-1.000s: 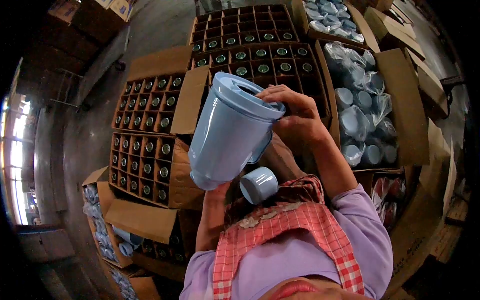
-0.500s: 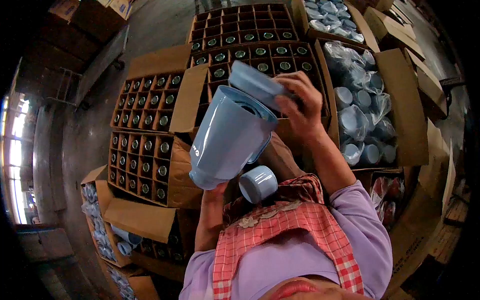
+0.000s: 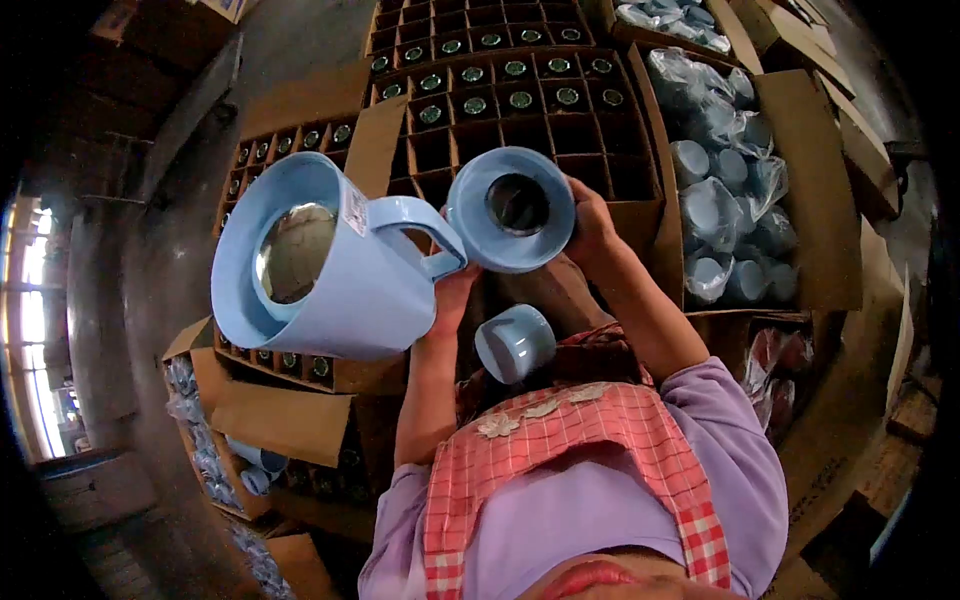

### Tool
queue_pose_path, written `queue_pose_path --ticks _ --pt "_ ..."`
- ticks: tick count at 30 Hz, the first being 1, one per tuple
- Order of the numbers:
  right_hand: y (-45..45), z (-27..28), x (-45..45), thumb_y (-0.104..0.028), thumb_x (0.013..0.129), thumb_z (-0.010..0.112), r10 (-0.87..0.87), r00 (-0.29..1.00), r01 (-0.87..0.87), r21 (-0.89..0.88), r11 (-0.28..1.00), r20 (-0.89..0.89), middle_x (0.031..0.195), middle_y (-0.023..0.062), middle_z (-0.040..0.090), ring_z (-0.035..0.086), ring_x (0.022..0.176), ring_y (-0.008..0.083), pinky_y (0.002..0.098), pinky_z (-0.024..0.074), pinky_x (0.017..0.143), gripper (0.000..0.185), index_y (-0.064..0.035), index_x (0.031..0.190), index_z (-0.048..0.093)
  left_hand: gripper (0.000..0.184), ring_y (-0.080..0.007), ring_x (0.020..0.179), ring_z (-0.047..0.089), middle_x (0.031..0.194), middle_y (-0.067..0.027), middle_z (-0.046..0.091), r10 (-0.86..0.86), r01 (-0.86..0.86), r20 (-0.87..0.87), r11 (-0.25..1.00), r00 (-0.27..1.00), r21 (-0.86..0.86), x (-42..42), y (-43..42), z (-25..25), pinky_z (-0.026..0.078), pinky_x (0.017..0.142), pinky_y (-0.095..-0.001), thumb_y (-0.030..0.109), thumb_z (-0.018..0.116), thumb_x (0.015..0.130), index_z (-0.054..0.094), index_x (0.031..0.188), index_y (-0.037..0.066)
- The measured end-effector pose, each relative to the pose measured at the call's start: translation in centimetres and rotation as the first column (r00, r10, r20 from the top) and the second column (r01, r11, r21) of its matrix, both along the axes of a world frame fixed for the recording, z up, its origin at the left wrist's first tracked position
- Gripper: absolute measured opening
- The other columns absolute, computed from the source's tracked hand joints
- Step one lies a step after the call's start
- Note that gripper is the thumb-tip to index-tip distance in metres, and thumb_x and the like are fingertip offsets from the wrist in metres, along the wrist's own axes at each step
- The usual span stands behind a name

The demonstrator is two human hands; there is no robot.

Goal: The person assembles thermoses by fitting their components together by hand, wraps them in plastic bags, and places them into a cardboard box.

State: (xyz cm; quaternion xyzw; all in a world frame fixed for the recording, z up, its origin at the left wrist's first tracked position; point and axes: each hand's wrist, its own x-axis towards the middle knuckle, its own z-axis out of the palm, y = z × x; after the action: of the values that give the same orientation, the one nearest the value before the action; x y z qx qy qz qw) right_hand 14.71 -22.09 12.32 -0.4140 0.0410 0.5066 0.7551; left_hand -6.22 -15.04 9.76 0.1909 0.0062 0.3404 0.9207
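Note:
The blue jug body (image 3: 385,290) is tilted with its wide mouth toward the upper left, and a round mirrored opening shows inside it. My left hand (image 3: 455,300) grips it from below at its right end, under the handle. To the right, my right hand (image 3: 592,228) holds the round blue lid (image 3: 512,210) by its right edge, its hollow side with a dark centre facing me. Lid and jug body are apart, though the handle's end overlaps the lid's left edge in view. A small blue cup (image 3: 515,343) rests on my lap just below.
Divided cartons (image 3: 520,120) with glass-topped cylinders in many cells stand ahead and at the left. At the right an open carton (image 3: 810,190) holds blue parts in plastic bags (image 3: 715,215). Red bagged items (image 3: 780,365) lie below it. A carton flap (image 3: 280,415) sticks out at lower left.
The lid has come off the jug and turned its hollow side toward me. The jug has swung left, and its open mouth and handle now show. My view has shifted slightly.

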Motion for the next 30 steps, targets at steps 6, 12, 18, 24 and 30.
queue_pose_path --ticks 6,12,18,24,30 --pt "-0.3 -0.5 -0.3 -0.019 0.094 0.047 0.296 0.838 -0.234 -0.188 0.954 0.458 0.101 0.0106 0.064 0.060 0.093 0.0207 0.0349 0.0461 0.087 0.029 0.0019 0.106 0.062 0.052 -0.0325 0.126 0.041 0.136 -0.0143 0.044 0.054 -0.024 0.094 0.957 0.994 -0.290 -0.9 1.0 -2.4 0.033 0.106 -0.0504 0.034 0.052 0.090 0.043 0.132 0.004" --pt "-3.3 3.4 0.9 -0.009 0.070 0.060 0.148 -0.409 -0.098 -0.204 0.974 0.901 0.124 0.0102 0.055 0.050 0.115 0.0325 0.0404 0.0428 0.094 0.045 -0.0092 0.115 0.058 0.050 -0.0304 0.120 0.047 0.130 -0.0130 0.050 0.117 -0.169 -0.137 0.867 0.984 -0.469 0.0 0.3 -3.5 0.037 0.104 -0.0474 0.034 0.054 0.090 0.046 0.129 0.005" --pt "-2.6 5.1 -0.6 -0.010 0.070 0.065 0.198 -0.778 -0.187 -0.520 0.833 0.596 0.142 0.0092 0.040 0.034 0.132 0.0304 0.0436 0.0304 0.107 0.058 -0.0084 0.127 0.051 0.047 -0.0275 0.116 0.049 0.125 -0.0114 0.053 0.118 -0.218 -0.318 0.929 0.941 -0.299 0.9 0.0 -2.0 0.039 0.101 -0.0431 0.036 0.055 0.089 0.049 0.125 0.007" --pt "-2.3 4.1 -0.9 -0.016 0.074 0.062 0.138 -0.875 -0.161 -0.549 0.820 0.464 0.119 0.0133 0.053 0.045 0.117 0.0315 0.0407 0.0414 0.092 0.046 -0.0022 0.118 0.054 0.047 -0.0248 0.115 0.047 0.123 -0.0110 0.052 0.153 -0.251 -0.445 0.953 0.882 -0.169 0.5 -0.3 -2.8 0.038 0.101 -0.0400 0.035 0.056 0.089 0.048 0.125 0.007" --pt "-2.1 5.2 -2.8 -0.032 0.074 0.068 0.472 -0.762 -0.006 -0.733 0.680 0.443 0.099 0.0197 0.059 0.054 0.100 0.0317 0.0396 0.0469 0.081 0.050 0.0004 0.110 0.056 0.048 -0.0233 0.117 0.046 0.127 -0.0096 0.050 0.259 -0.036 -0.474 0.903 0.842 0.429 -3.1 3.8 -11.4 0.036 0.102 -0.0377 0.029 0.061 0.086 0.046 0.127 0.008"
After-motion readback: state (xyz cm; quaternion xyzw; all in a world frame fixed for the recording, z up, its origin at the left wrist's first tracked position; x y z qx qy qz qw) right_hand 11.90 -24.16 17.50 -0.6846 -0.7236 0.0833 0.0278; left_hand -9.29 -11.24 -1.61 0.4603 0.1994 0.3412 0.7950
